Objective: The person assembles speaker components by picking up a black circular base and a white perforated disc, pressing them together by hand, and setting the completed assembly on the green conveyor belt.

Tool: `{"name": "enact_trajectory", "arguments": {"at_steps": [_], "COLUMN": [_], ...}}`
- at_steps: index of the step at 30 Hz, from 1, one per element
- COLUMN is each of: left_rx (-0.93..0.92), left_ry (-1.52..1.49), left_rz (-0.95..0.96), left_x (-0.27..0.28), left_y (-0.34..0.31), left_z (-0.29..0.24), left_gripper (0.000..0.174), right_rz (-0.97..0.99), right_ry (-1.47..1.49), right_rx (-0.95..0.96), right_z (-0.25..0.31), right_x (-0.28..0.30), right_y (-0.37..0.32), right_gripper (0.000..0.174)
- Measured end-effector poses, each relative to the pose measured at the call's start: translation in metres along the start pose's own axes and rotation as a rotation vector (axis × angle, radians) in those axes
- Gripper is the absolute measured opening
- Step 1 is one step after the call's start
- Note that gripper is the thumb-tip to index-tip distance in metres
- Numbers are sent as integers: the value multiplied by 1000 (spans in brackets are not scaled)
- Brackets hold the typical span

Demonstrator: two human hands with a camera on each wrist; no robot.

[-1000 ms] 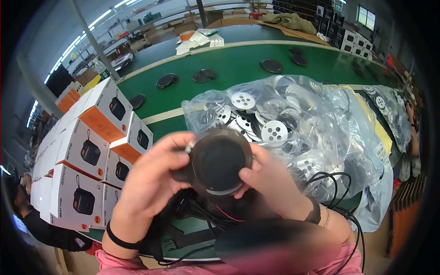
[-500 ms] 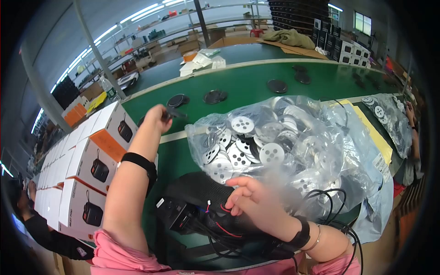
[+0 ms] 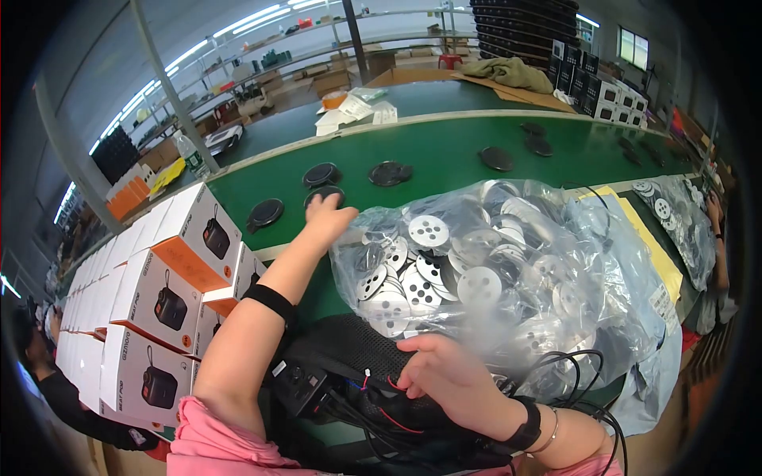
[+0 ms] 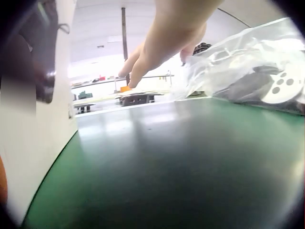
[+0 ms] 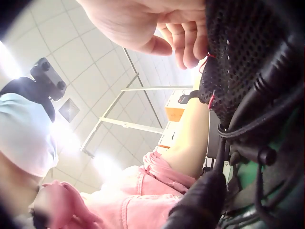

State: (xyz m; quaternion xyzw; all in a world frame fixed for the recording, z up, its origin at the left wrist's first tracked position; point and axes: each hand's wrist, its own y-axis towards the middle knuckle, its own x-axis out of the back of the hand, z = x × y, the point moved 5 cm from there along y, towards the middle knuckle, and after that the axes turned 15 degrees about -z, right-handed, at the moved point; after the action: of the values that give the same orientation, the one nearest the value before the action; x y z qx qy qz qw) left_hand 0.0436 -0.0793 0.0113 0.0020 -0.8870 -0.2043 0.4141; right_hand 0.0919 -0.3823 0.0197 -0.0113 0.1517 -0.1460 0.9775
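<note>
In the head view my left hand (image 3: 327, 222) reaches out over the green surface, its fingers extended over a round black disc (image 3: 325, 193); whether they touch it cannot be told. From the left wrist the same hand (image 4: 167, 40) shows straight, spread fingers, the disc hidden. My right hand (image 3: 452, 385) hangs empty, fingers loosely bent, beside the black mesh thing (image 3: 361, 345) with wires. The right wrist camera has this hand (image 5: 147, 26) next to the mesh (image 5: 238, 52). A clear bag (image 3: 516, 198) of white discs with holes (image 3: 429, 230) lies beyond it.
White and orange boxes (image 3: 163, 305) are stacked at the left. Other black discs (image 3: 264, 213) lie along the green surface (image 3: 444, 143). Black cables (image 3: 583, 357) loop at the right. Another person's arm (image 3: 718, 238) shows at the far right.
A second ago both hands held a round dark part. My left hand then carried it out left, and its fingers have since spread over it. My right hand has moved down to the mesh, empty.
</note>
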Motion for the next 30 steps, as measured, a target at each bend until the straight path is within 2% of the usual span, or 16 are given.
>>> {"name": "enact_trajectory", "arguments": {"at_steps": [2,3,5,9,11,12,16,18,20,22,23,26,30], "left_rx": [-65,-63,-226,-214,-86,-91,-153,-4,160,409,467,614,618], "left_ry": [-258,-260,-280,-422,-598,-602,-970,-1278,-1581,-1727,-1739,-1727,-1806], "left_rz": [160,161,240,248,360,360,298,382,692,885,938,1053,1025], "left_x": [-9,-5,8,44,69,80,125,141,151,151,149,150,159], "left_y": [-9,-14,-28,-49,-64,-70,-91,-111,-134,-164,-179,-212,-220], "left_z": [-16,-24,-53,-91,-111,-118,-140,-143,-141,-138,-132,-116,-100], "left_gripper": [56,56,47,41,39,39,33,24,15,10,10,11,9], "right_rz": [0,-3,-9,-9,-15,-9,2,-5,-12,12,13,16,-31], "right_ry": [-3,-7,-14,-28,-31,-24,27,45,59,69,65,122,-47], "right_rx": [1,3,7,0,-4,-11,-5,8,13,23,18,-8,56], "right_z": [-1,-1,0,1,1,0,-1,-1,-2,-3,-5,-12,1], "right_x": [0,-1,-1,-1,-1,-1,-1,-1,0,-1,-1,-5,-2], "right_y": [0,-1,-1,-1,-1,-1,-1,-1,-1,-1,-1,0,-1], "right_gripper": [29,28,28,27,27,27,26,25,25,25,25,25,25]}}
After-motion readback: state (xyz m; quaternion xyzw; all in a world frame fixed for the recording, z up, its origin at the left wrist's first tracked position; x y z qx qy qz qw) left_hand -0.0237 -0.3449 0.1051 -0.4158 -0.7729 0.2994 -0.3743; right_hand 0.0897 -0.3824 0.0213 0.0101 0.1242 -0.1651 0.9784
